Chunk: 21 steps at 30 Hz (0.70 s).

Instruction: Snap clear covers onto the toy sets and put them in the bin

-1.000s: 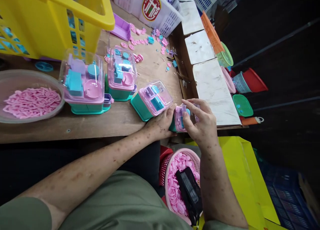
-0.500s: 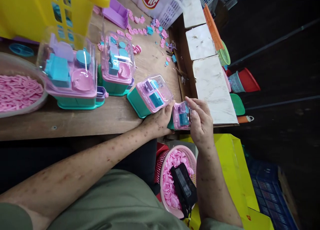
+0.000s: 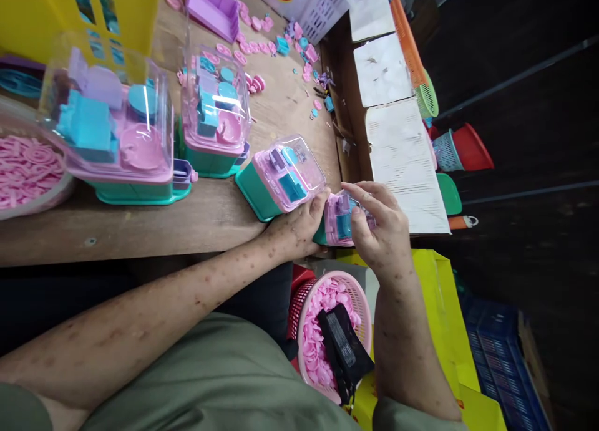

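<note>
At the table's front edge, my left hand (image 3: 303,228) is wrapped round a small toy box (image 3: 337,219) with a green base and a pink top carrying purple and blue parts. My right hand (image 3: 381,228) has its fingers and thumb on that box's clear lid (image 3: 369,219), partly hiding it. Just left of my left hand's fingers stands a similar toy box (image 3: 283,178), tilted in view, under a clear cover. Two more covered toy boxes, one larger-looking (image 3: 126,150) and one behind (image 3: 218,119), stand farther left.
A tub of pink pieces (image 3: 30,169) and a yellow basket (image 3: 126,19) are at the left. Small pink and blue parts (image 3: 255,47) lie scattered near a purple tray (image 3: 215,10). Below the table edge, a pink basket (image 3: 362,300) holds pink pieces and a black pouch (image 3: 344,350).
My right hand has shifted slightly right, and the clear lid under its fingers reaches farther right. My left hand keeps its hold on the box. The view has shifted a little.
</note>
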### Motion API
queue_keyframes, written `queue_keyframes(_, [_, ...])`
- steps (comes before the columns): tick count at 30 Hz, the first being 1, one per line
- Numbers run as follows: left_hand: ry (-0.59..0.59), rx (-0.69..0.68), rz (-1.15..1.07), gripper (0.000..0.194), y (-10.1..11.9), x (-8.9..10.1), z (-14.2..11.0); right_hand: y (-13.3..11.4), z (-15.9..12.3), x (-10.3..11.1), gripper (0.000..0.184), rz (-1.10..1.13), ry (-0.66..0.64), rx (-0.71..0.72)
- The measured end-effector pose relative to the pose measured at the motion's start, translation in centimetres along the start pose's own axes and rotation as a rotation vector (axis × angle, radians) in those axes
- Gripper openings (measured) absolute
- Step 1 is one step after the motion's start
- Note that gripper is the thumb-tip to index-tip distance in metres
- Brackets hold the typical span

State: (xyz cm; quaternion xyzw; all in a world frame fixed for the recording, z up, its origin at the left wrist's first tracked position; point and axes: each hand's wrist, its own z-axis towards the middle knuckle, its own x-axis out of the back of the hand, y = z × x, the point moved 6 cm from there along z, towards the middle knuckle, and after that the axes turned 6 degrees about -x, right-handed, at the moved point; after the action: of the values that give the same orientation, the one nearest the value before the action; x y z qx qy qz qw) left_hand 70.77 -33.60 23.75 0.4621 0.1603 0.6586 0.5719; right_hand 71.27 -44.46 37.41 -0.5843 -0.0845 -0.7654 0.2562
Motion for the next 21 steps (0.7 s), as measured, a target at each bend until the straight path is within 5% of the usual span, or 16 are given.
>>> queue_keyframes(6, [0.035, -0.018, -0.048, 0.128, -0.1, -0.3, 0.0, 1.0, -0.5, -0.4, 0.043, 0.121, 0.005, -0.025])
queue_keyframes(12, [0.043, -0.053, -0.035, 0.136, 0.2, -0.2, -0.2, 4.1, -2.7, -2.3, 0.044, 0.461, 0.165, -0.153])
queue_keyframes(21, [0.052, -0.072, -0.014, 0.134, 0.5, 0.2, -0.2, 5.7, -3.0, -4.1, 0.046, 0.616, 0.247, -0.310])
